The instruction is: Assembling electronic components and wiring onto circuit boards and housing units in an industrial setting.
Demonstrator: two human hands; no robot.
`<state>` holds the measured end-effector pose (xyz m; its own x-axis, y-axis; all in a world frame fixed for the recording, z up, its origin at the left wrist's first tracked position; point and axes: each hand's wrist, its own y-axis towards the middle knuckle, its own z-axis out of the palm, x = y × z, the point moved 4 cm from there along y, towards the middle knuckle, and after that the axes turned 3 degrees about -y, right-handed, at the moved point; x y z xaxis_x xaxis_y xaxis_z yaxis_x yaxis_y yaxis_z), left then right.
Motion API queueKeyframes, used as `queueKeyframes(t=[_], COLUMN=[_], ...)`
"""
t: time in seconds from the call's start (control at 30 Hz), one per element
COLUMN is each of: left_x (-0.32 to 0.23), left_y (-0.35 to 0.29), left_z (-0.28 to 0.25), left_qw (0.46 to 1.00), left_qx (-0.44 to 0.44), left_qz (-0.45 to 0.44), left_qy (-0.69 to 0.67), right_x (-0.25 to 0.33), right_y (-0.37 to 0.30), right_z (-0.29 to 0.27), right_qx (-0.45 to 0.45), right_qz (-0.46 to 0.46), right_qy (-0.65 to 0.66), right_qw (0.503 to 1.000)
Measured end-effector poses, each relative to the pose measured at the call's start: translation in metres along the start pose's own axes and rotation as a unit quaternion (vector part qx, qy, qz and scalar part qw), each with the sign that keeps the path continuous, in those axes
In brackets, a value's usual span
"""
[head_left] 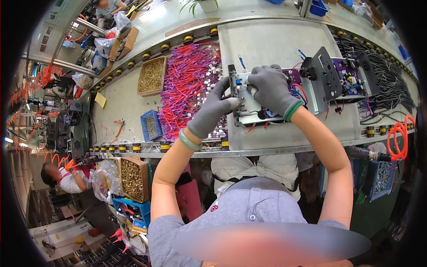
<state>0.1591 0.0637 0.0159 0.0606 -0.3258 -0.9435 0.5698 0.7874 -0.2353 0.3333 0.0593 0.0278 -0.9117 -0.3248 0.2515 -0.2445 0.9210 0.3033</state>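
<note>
Hands, gloved grey: our left hand [213, 109] grips the metal chassis [249, 107] edge on the table [267, 44]; our right hand [271, 89] pinches a part atop. Wiring looks partly fitted; pink wire pile [189, 84] waits beside.

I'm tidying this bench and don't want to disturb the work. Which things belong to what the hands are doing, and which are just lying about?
In use:
left hand steadying the metal chassis
right hand on the chassis top
red and blue wires on it

Lying about:
pile of pink and red leads
cardboard box of brass screws
small blue bin
red cutters
black panel unit
</note>
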Motion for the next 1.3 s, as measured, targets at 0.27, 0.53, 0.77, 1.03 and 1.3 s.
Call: queueKeyframes(t=[0.27, 0.53, 0.77, 1.03, 1.3], left_x=[-0.003, -0.007, 0.002, 0.004, -0.029], left_y=[-0.002, -0.005, -0.003, -0.006, -0.017], left_z=[-0.002, 0.006, 0.001, 0.000, 0.013], left_qw=[1.000, 1.000, 1.000, 0.999, 0.865], left_qx=[0.009, -0.009, -0.005, -0.013, -0.204], left_qz=[-0.025, 0.009, -0.017, 0.008, 0.311], left_qy=[0.004, 0.027, 0.009, 0.051, 0.338], right_x=[0.005, 0.005, 0.007, 0.019, 0.002], right_y=[0.002, 0.014, 0.011, 0.020, -0.004], right_z=[-0.002, 0.000, 0.004, 0.009, -0.047], right_qx=[-0.019, 0.067, 0.107, 0.138, -0.041], right_qz=[-0.029, -0.016, 0.006, 0.027, -0.046], right_qy=[0.006, -0.007, -0.025, -0.021, 0.050], right_qw=[0.999, 0.998, 0.994, 0.990, 0.997])
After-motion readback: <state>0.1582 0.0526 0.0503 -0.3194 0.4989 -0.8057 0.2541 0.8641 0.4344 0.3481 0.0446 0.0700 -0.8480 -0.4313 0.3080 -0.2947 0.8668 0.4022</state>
